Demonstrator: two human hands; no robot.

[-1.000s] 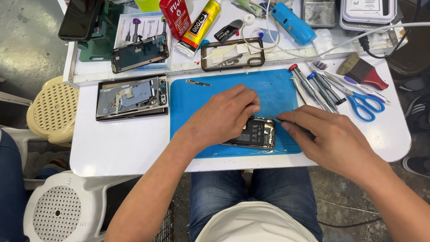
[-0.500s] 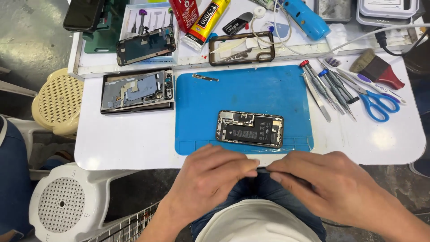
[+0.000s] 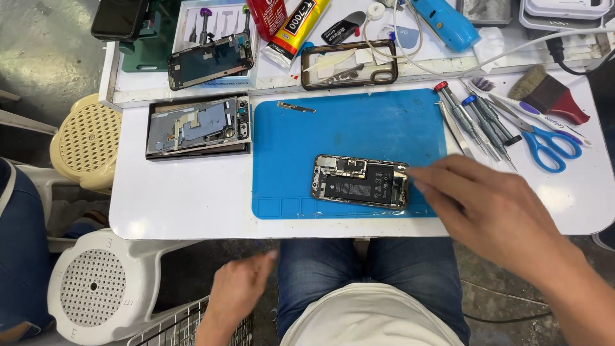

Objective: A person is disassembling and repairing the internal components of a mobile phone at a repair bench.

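Two hands in frame, both bare, neither gripping anything I can see. Right hand [image 3: 490, 208] now reaches in from the right of the opened phone [image 3: 360, 182], fingers [image 3: 430, 174] loosely spread and narrow, tips just at the phone's right end, touching or nearly; blurred, so contact unclear. Left hand [image 3: 238, 291] has dropped below the bench [image 3: 186, 205] edge, down-left of the phone near the lap, fingers curled loosely, no tool visible, well apart from the phone.

Change: half a second ago both hands were together at the lap below the phone, pinching something small between them; a second ago both sat on the phone itself. Now they have split, right going back up to the phone, left staying low. Judgement: whatever was handled at the lap is done or put aside, and work on the phone is resuming one-handed.

Phone lies flat, back open, battery and boards showing, on the lower middle of the blue mat [image 3: 349, 128]. It has not shifted on the mat.

Around the phone: screwdrivers [image 3: 477, 118] up-right, off the mat edge; blue-handled scissors [image 3: 544, 144] further right; brush [image 3: 551, 96] beyond those. Up-left of the phone, a dismantled phone frame [image 3: 195, 127] beside the mat. Small metal bracket [image 3: 296, 107] on the mat's top-left. Glue tube [image 3: 298, 25] and phone case [image 3: 349, 64] above the mat.
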